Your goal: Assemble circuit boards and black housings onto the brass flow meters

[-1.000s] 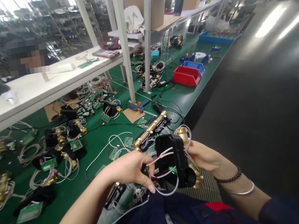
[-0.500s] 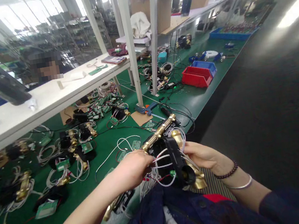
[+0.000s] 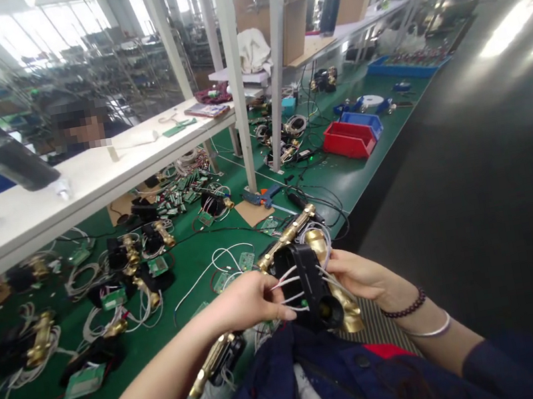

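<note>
My right hand (image 3: 364, 276) grips a brass valve fitted with a black housing (image 3: 316, 282), held over the front edge of the green bench (image 3: 190, 265). Thin white wires (image 3: 286, 283) run out of the black housing. My left hand (image 3: 247, 300) pinches those wires beside the housing. Just behind the held part, a long brass fitting (image 3: 286, 237) lies on the bench. Another brass and black unit (image 3: 219, 362) rests at the bench edge under my left forearm.
Several brass valve units with green circuit boards (image 3: 125, 262) and loose white wires cover the bench to the left. A red bin (image 3: 349, 140) and a blue bin (image 3: 362, 119) stand farther along. A white shelf (image 3: 90, 173) runs above; a person sits behind it. Dark floor lies right.
My left hand has shifted along the white wires and pinches them closer to the housing. The held valve has turned slightly in my right hand. The view has swung a little left.
</note>
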{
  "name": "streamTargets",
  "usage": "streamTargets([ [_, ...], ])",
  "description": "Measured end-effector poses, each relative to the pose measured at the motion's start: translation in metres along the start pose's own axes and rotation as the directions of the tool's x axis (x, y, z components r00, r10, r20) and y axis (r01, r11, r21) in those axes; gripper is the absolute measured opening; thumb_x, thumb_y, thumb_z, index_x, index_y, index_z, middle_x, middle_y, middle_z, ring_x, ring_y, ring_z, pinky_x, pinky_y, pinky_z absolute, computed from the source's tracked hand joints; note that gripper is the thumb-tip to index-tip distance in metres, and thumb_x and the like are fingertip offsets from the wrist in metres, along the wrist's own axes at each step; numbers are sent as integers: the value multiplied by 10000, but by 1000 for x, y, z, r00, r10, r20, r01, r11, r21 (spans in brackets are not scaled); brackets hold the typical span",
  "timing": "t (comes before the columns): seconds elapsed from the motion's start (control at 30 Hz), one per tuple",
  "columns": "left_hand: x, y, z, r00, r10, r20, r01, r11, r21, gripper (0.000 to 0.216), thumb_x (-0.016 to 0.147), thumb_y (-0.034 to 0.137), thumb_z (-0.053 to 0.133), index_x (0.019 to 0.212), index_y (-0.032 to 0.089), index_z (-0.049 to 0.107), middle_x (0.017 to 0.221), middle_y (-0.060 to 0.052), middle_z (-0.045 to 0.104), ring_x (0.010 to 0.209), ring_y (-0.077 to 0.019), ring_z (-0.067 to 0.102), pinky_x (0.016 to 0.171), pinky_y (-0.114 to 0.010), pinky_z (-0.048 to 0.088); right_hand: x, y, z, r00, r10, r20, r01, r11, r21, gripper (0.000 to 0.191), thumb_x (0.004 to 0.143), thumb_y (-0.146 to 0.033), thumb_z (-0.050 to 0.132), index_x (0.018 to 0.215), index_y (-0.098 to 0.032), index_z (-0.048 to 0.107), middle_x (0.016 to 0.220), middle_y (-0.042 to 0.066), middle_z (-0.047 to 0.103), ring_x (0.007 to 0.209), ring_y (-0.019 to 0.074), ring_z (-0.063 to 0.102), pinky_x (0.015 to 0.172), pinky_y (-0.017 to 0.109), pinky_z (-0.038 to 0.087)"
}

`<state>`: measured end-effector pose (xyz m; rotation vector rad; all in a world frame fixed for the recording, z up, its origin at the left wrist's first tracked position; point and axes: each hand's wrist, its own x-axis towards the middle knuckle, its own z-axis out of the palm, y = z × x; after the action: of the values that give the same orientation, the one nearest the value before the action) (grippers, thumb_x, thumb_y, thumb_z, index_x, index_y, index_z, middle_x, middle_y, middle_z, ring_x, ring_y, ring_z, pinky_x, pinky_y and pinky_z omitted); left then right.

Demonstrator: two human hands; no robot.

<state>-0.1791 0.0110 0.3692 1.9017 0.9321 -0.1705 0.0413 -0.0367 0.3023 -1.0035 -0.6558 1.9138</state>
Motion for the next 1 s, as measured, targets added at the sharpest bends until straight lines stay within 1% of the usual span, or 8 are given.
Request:
streamTargets([
  [0.2,6,-12,-3,990,49,129,-20,975,-220,290,591,421,701,653,145,636,570,34,564,535,-92,443,506,-200,307,-4,6,2,999,-52,2,52,999,13,253,597,-148,776,813,-138,646,766,24,702,754,184,662,819,333,501],
  [0.37,18,-2,17,995,-63,-71,57,995,-80,237,659,340,622,548,138,566,488,45,479,493,-87,396,462,-206,265,-4,15,-3,989,-135,-67,137,990,22,269,625,-207,795,847,-145,658,817,29,703,747,166,651,798,311,494],
  [0.47,25,6,24,984,-29,-176,41,997,63,200,698,227,566,521,133,551,465,51,419,500,-90,400,469,-207,266,-6,17,-3,985,-163,-64,164,986,6,306,621,-234,812,871,-144,660,845,33,699,735,156,646,739,278,505],
  [0.57,27,6,13,980,188,-59,-184,980,76,132,703,248,647,765,132,657,717,8,627,693,-141,555,625,-218,400,-11,10,-9,989,-150,-16,150,989,-9,309,628,-234,813,877,-142,655,841,30,696,735,149,646,729,267,513],
  [0.63,30,2,-2,935,353,19,-354,935,30,403,664,301,735,1033,174,634,1047,-36,653,954,-196,576,832,-264,422,-15,-1,-19,991,-133,-9,133,991,-12,299,638,-231,811,878,-144,654,830,27,696,718,140,646,717,257,517],
  [0.7,38,-2,-13,916,401,-4,-401,916,19,580,639,309,771,1173,211,565,1223,-57,587,1119,-223,516,953,-306,378,-15,-16,-34,992,-126,-26,126,992,-9,296,650,-242,807,886,-146,656,835,29,698,709,135,646,700,250,520],
  [0.87,91,2,-14,970,218,-109,-217,976,25,347,720,189,681,1060,212,615,1053,-15,658,958,-187,595,835,-276,439,-3,-59,-78,982,-174,-74,168,982,-84,294,619,-245,816,846,-155,651,787,8,684,685,126,633,665,238,513],
  [1.0,154,18,-17,950,168,-262,-101,963,250,154,763,146,607,905,199,633,921,-21,656,883,-185,602,789,-275,444,6,-99,-130,940,-300,-162,218,894,-391,309,564,-196,819,810,-153,637,735,5,673,667,143,625,658,249,508],
])
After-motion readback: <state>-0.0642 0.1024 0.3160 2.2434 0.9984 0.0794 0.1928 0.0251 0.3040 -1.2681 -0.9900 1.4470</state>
